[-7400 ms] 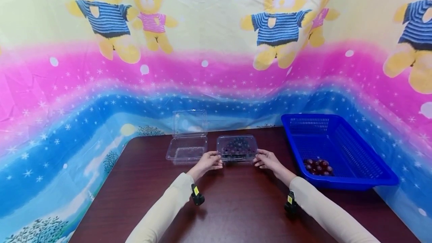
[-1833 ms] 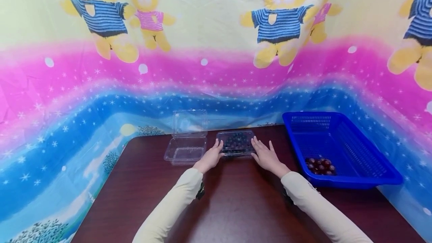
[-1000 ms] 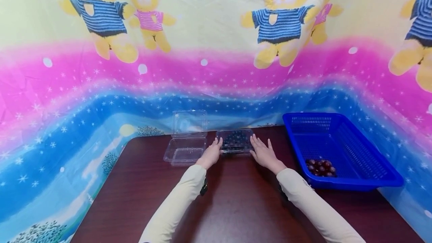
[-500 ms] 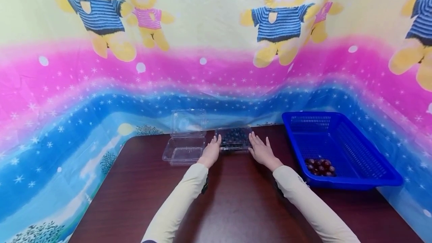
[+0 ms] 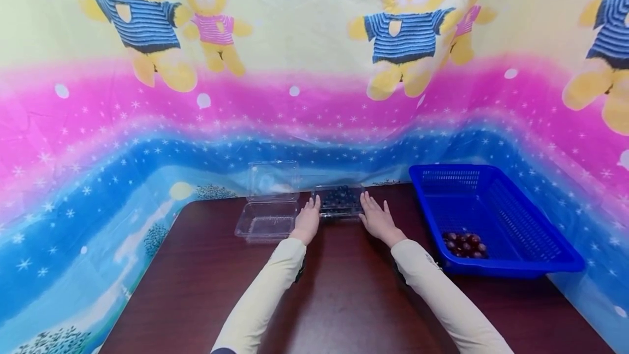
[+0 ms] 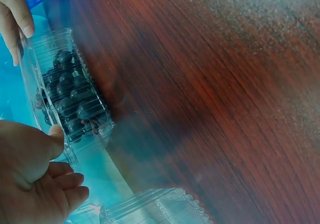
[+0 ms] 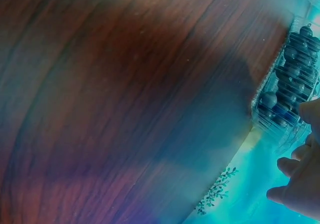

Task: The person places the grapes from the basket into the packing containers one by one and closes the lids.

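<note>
Behind the dark wood-grain table [image 5: 339, 294], a backdrop [image 5: 300, 130] printed with teddy bears is being hung. The closed clear clamshell box [image 5: 340, 213], in which dark grapes [image 6: 67, 92] are being held, is being kept near the table's far edge; whether the backdrop is being touched cannot be told. Compared with the earlier views, the box is being found farther back. By judgement, it is being positioned, not filled. Its left end is being touched by the left hand [image 5: 308, 218], its right end by the right hand [image 5: 379, 220]; both hands are being held open, fingers extended, and nothing is being gripped. Just left of it, an empty clamshell box [image 5: 267, 222] is being left with lid raised. Farther right, red grapes [image 5: 464, 245] are being contained in the blue plastic basket [image 5: 528, 228], at its near left corner.
</note>
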The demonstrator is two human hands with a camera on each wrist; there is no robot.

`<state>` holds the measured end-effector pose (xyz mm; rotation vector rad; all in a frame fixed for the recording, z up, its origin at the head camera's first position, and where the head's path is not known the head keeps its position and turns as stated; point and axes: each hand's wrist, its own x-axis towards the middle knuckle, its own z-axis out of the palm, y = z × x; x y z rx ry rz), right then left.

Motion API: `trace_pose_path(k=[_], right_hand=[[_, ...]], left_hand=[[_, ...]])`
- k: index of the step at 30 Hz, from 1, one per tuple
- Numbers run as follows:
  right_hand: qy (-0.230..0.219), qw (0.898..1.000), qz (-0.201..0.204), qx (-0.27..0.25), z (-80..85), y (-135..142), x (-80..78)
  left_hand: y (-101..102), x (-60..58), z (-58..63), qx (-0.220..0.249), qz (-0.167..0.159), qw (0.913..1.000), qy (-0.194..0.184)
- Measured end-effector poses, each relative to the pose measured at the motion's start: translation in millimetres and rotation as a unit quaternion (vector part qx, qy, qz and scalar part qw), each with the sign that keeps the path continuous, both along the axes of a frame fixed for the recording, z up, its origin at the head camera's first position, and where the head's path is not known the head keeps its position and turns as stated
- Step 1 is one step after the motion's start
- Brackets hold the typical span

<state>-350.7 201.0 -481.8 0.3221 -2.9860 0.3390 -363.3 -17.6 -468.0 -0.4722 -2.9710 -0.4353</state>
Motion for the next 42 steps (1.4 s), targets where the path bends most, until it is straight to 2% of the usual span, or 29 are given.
trace_pose_path(k=[7,15,25,30,32,35,36,37,39,42], right_hand=[[-0.005,1.0,-0.003,0.001,0.4,-6.2,-5.5],[-0.004,1.0,-0.011,0.011,-2.4,-4.9,-11.4],[0.015,0.999,-0.018,0.041,-4.7,-4.8,-14.8],[0.013,0.999,-0.021,0.038,-7.3,-5.9,-16.2],[0.01,0.999,-0.023,0.037,-7.2,-5.9,-16.5],[0.01,0.999,-0.025,0.038,-7.3,-6.0,-17.3],[0.009,0.999,-0.026,0.039,-7.4,-6.1,-17.7],[0.01,0.999,-0.028,0.04,-7.5,-6.0,-18.0],[0.011,0.999,-0.03,0.041,-7.7,-6.2,-18.8],[0.016,0.999,-0.03,0.04,-8.0,-6.4,-20.5]], left_hand=[[2.8,-1.8,-2.3,-0.023,0.036,0.9979,0.05],[7.3,-2.0,-2.4,-0.026,0.051,0.9967,0.057],[11.8,-9.2,-10.7,-0.047,0.064,0.9923,0.095],[12.7,-10.3,-10.1,-0.05,0.065,0.9928,0.087],[13.8,-14.4,-10.7,-0.054,0.068,0.9936,0.073],[14.9,-26.2,-21.3,-0.063,0.075,0.9917,0.083],[14.9,-37.4,-36.7,-0.072,0.076,0.9887,0.107],[15.3,-41.0,-40.1,-0.075,0.076,0.9879,0.112],[15.8,-43.8,-43.4,-0.078,0.077,0.9867,0.12],[16.6,-39.0,-35.5,-0.076,0.078,0.9872,0.116]])
